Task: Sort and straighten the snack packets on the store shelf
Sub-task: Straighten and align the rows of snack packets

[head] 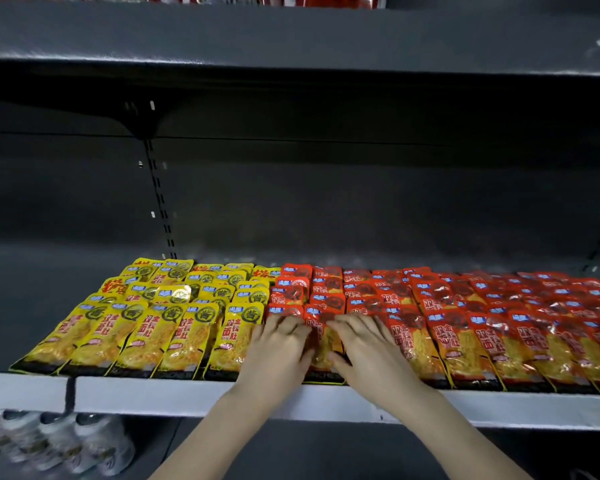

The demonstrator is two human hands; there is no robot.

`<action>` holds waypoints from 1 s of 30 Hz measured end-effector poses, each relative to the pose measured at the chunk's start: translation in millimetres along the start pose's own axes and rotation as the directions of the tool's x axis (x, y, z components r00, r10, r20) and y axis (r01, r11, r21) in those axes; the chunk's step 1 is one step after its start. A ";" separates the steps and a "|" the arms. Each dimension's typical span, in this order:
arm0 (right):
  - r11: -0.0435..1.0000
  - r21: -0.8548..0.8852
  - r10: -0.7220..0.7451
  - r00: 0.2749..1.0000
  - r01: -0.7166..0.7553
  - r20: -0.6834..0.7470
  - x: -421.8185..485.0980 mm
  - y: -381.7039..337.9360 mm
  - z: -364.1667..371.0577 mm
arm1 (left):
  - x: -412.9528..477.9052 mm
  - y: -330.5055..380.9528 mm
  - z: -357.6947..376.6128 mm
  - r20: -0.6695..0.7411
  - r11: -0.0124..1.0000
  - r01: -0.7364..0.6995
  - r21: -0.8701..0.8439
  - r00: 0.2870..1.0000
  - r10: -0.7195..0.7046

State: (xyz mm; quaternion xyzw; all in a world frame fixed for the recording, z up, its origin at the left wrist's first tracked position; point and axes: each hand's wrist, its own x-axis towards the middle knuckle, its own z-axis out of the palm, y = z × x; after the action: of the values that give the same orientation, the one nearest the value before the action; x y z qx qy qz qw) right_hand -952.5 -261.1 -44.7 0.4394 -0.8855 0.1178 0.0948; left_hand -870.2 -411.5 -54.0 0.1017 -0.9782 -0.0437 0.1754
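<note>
Fingers (275, 324) lie straight and spread, gripping nothing. Left hand (277, 348) and right hand (366, 349) press front red packets (326, 339).

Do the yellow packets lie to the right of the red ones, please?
No, the yellow packets sit left of the red packets on the shelf.

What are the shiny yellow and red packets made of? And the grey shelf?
Yellow packets and red packets: probably thin glossy plastic film. Light glints off their crinkles, and clear-looking parts seem to show the food. Shelf: looks like painted metal, matte grey, with a slotted upright behind.
</note>
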 end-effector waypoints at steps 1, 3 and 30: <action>1.000 -0.018 0.003 1.000 -0.002 0.005 0.5 -0.5 0.3 | 0.2 -1.6 1.1 0.008 1.000 -0.018 -0.017 1.000 0.018; 0.998 -0.055 0.006 1.000 -0.005 0.006 0.5 -1.1 -0.2 | 1.2 -4.3 3.3 0.019 0.997 -0.049 -0.057 0.999 0.051; 1.000 -0.002 0.007 0.982 -0.006 0.191 20.9 1.7 -2.9 | -1.6 -34.7 -17.0 0.161 0.994 -0.103 0.036 0.982 0.096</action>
State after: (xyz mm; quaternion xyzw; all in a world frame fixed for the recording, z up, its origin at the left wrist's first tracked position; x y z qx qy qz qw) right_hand -966.1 -275.0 -36.5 0.4457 -0.8920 0.0746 0.0093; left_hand -856.3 -445.8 -42.9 0.0529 -0.9937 -0.0212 0.0966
